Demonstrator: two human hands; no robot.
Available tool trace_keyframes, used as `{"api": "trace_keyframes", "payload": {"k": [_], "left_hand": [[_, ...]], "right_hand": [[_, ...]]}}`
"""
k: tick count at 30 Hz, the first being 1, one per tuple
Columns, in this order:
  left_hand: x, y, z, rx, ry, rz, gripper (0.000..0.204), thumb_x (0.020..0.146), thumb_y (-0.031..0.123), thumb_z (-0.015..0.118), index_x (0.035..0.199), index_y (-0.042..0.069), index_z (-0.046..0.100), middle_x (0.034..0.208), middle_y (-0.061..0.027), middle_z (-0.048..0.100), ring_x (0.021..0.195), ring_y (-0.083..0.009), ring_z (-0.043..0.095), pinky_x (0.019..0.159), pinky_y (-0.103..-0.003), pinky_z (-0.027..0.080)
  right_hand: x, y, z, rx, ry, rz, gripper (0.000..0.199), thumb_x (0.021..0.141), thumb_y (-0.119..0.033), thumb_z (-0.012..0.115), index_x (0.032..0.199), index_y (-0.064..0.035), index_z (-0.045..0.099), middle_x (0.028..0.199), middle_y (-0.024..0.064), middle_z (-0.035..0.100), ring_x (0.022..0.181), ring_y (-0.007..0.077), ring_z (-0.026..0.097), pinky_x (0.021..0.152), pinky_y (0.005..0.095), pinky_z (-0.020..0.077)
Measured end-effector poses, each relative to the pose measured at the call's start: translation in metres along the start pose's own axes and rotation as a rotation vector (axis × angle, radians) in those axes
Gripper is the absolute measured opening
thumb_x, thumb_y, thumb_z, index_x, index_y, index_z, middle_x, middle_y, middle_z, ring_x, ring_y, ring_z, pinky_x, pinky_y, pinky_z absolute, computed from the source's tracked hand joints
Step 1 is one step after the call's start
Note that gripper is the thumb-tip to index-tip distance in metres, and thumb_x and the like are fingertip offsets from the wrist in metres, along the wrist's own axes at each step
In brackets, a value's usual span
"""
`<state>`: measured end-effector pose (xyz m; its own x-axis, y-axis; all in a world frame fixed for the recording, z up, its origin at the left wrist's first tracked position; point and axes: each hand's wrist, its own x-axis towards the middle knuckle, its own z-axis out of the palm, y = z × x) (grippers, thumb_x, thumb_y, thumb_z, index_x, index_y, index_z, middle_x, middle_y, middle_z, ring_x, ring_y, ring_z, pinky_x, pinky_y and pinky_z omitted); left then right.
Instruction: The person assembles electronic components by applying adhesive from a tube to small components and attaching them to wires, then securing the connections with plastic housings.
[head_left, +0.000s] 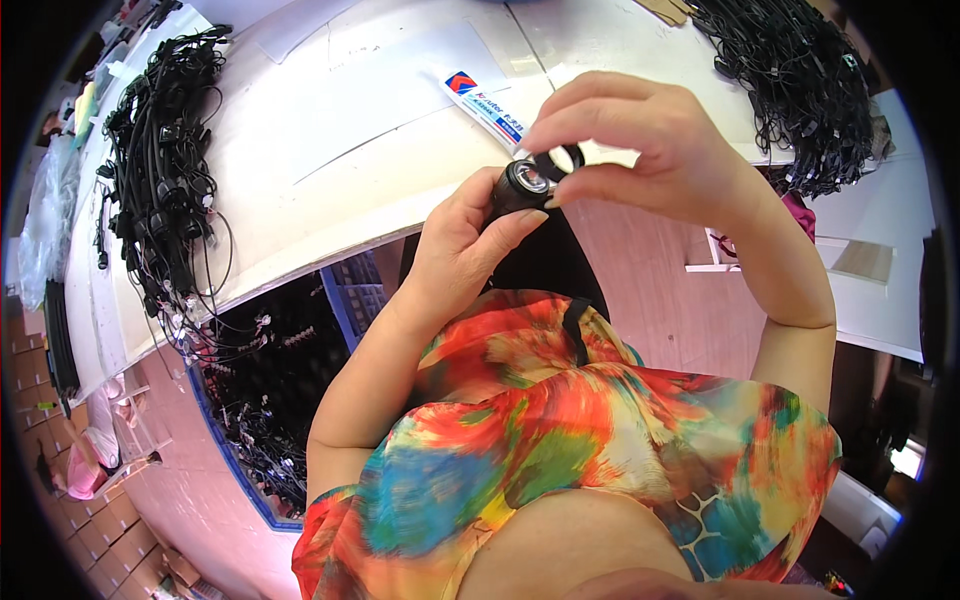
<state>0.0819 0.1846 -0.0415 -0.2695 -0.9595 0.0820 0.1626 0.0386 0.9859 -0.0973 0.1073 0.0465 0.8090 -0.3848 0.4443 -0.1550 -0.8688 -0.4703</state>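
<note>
My left hand point(462, 250) grips a short black cylindrical part point(519, 186) with a glassy lens at its end, held up just past the edge of the white table point(330, 130). My right hand point(640, 140) pinches a thin black ring point(560, 160) between thumb and fingers right at the lens end of the cylinder; whether the ring touches it I cannot tell. A white tube with a red and blue label point(483, 103) lies on the table just behind my hands.
A large heap of black cables with small connectors point(165, 170) lies along the table's left side. Another black cable pile point(800, 80) sits at the far right. A blue crate with more black parts point(275, 390) stands on the floor under the table.
</note>
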Motion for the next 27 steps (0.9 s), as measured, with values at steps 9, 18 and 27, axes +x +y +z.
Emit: {"api": "trace_keyframes", "payload": {"k": [9, 18, 27], "left_hand": [[0.009, 0.001, -0.007, -0.006, -0.014, 0.034, 0.024, 0.082, 0.012, 0.057, 0.102, 0.000, 0.052, 0.080, -0.0003, 0.053, 0.073, -0.0070, 0.047, 0.067, -0.022, 0.041], [-0.001, -0.015, -0.016, 0.014, -0.301, 0.007, 0.032, 0.082, 0.006, 0.056, 0.112, 0.001, 0.048, 0.097, -0.0028, 0.055, 0.090, -0.0075, 0.049, 0.078, -0.023, 0.041], [-0.005, 0.007, -0.010, -0.061, -0.222, 0.044, 0.023, 0.083, 0.008, 0.056, 0.104, 0.001, 0.050, 0.089, -0.0014, 0.053, 0.085, -0.0081, 0.047, 0.078, -0.023, 0.039]], "right_hand": [[0.014, -0.004, 0.003, -0.021, -0.127, 0.029, 0.034, 0.064, -0.006, 0.071, 0.096, -0.0031, 0.060, 0.092, 0.0099, 0.058, 0.081, 0.0237, 0.059, 0.071, 0.0284, 0.0489], [0.013, -0.024, -0.003, -0.019, -0.425, 0.148, 0.032, 0.073, -0.021, 0.066, 0.098, -0.0045, 0.055, 0.080, 0.0123, 0.057, 0.072, 0.0308, 0.057, 0.062, 0.0353, 0.0466], [0.014, -0.031, -0.006, -0.160, -0.358, 0.039, 0.044, 0.075, -0.034, 0.064, 0.103, -0.0031, 0.051, 0.082, 0.0141, 0.059, 0.072, 0.0323, 0.058, 0.062, 0.0379, 0.0460]]}}
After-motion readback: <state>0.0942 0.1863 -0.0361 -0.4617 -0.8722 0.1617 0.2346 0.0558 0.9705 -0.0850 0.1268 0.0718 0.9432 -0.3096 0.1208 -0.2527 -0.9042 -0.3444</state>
